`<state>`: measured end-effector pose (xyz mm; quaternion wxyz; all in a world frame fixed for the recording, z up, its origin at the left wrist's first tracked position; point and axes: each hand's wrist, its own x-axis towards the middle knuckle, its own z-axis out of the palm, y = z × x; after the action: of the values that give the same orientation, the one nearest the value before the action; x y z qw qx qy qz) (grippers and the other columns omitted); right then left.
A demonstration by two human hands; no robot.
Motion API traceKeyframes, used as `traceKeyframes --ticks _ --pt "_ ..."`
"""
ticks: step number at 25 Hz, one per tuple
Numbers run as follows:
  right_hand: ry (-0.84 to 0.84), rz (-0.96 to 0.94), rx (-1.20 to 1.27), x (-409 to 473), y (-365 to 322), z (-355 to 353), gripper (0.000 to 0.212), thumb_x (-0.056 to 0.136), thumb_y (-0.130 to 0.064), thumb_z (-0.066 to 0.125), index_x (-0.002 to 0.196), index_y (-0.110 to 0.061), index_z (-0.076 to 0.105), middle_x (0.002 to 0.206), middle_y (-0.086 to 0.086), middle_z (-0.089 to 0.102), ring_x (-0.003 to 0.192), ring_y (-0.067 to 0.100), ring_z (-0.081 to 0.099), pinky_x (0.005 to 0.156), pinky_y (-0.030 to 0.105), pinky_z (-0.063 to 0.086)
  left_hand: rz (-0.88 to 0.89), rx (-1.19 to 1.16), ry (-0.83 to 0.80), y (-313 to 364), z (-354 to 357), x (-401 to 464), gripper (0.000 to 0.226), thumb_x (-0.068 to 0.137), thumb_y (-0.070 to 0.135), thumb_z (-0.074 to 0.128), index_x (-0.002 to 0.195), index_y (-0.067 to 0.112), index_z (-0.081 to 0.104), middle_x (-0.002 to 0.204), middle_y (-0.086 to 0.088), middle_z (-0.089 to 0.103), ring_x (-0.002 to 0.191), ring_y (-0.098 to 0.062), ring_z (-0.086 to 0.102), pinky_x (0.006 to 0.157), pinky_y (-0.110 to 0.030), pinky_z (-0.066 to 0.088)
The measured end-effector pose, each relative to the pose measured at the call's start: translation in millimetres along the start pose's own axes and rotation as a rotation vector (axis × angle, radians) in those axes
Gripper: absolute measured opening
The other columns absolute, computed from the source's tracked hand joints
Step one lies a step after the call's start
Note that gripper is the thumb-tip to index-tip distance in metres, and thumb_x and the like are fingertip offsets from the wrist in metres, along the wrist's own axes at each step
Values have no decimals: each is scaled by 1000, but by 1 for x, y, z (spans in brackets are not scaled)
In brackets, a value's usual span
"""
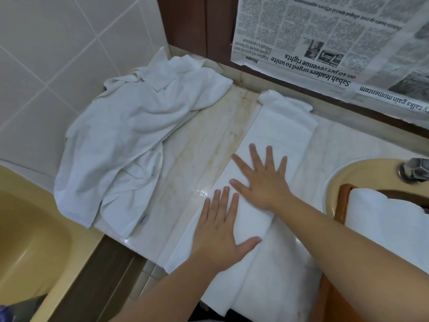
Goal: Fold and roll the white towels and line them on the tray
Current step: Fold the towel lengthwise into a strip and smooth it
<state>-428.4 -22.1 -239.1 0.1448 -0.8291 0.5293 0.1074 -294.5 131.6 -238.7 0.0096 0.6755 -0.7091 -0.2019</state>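
The newspaper point(329, 40) hanging upside down over the dark wall panel carries the headline "Sabah leaders urged to unite on 40 pct revenue rights", the section word "Home", a smaller headline ending "Sabah's revenue", and "talks gain momentum" at its right edge.

there is only one view, from a camera worn on the person's head. it looks forward and steeply down on the pale surface point(185, 154), from close above. both forearms enter from the bottom edge, so the camera sits just behind and over the left hand point(220, 233) and the right hand point(262, 182). the wide lens bends the straight lines near the edges. at the top the view reaches the tiled wall point(58, 54) and a newspaper point(325, 43) hanging there, whose print reads upside down. a basin point(343, 175) is cut by the right edge.
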Motion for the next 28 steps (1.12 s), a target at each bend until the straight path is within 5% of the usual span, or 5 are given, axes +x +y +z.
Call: traceKeyframes --ticks 12,17,20,23,28 --pt "46 148 10 39 42 -24 79 95 -82 13 160 -46 -13 171 0 -22 156 34 -22 121 66 -13 36 15 7 2 -1 2 111 85 95 21 161 29 -23 166 3 -37 152 -18 -37 126 -48 -12" --pt "361 294 529 -55 -23 1 65 100 -43 55 159 -27 32 170 4 21 157 25 16 128 45 14 55 -92 58 -6 5 5 96 93 83 25 166 27 -3 171 4 -22 155 -13 -28 128 -45 -8" --pt "534 306 580 -122 -55 31 49 97 -31 59 145 -26 50 142 -2 52 130 22 46 112 39 40 99 -358 71 -27 -1 0 78 99 64 37 165 26 20 173 6 -3 158 -8 -11 129 -43 7" --pt "597 207 420 -183 -77 65 36 95 -36 58 130 -29 63 120 -7 60 110 18 58 96 39 49 265 -252 159 -77 -3 -33 67 100 66 46 156 29 42 170 4 24 156 -15 19 127 -42 23" --pt "487 9 263 -239 -95 119 43 98 -41 63 137 -21 65 145 3 58 132 22 56 110 47 46 588 43 113 -137 7 -87 73 102 69 45 160 24 39 171 -1 24 155 -20 29 127 -39 22"
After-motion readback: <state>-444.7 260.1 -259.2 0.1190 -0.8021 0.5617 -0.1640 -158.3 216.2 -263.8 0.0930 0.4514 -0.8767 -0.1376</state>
